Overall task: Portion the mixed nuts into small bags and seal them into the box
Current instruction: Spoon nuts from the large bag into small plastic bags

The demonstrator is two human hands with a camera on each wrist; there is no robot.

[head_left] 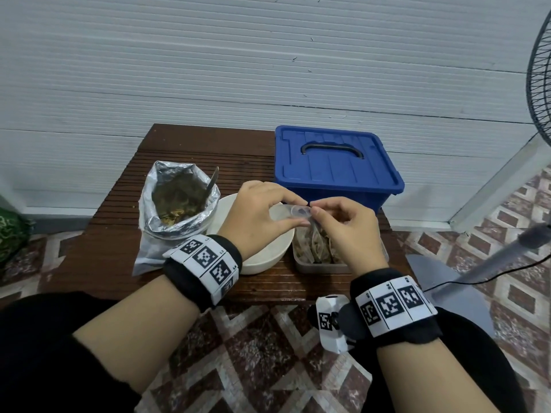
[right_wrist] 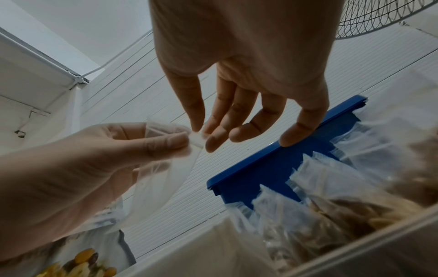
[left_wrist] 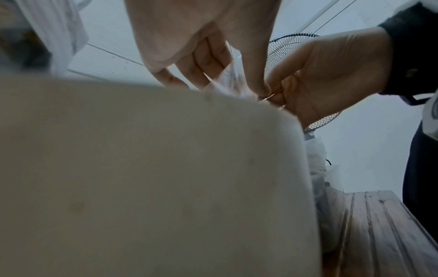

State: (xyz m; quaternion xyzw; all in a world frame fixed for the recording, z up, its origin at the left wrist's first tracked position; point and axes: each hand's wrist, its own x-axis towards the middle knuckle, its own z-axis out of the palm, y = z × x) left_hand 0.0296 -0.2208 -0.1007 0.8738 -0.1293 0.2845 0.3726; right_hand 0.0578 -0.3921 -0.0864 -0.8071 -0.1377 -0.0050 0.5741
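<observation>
Both hands meet over the white bowl (head_left: pixel 262 260), holding a small clear plastic bag (head_left: pixel 293 211) between them. My left hand (head_left: pixel 304 213) pinches the bag's mouth from the left with thumb and fingers. My right hand (head_left: pixel 313 210) pinches its right edge. In the right wrist view the bag (right_wrist: pixel 163 172) hangs limp and looks empty, and the right hand (right_wrist: pixel 203 137) holds it with thumb and forefinger while the other fingers are spread. An open foil bag of mixed nuts (head_left: pixel 179 201) stands to the left of the bowl. The blue box (head_left: pixel 337 165) sits at the back right with its lid on.
A spoon handle (head_left: pixel 213 180) sticks out of the foil bag. A clear tray (head_left: pixel 322 267) with several filled small bags stands under my right hand, in front of the blue box. A standing fan (head_left: pixel 539 84) is off the table to the right.
</observation>
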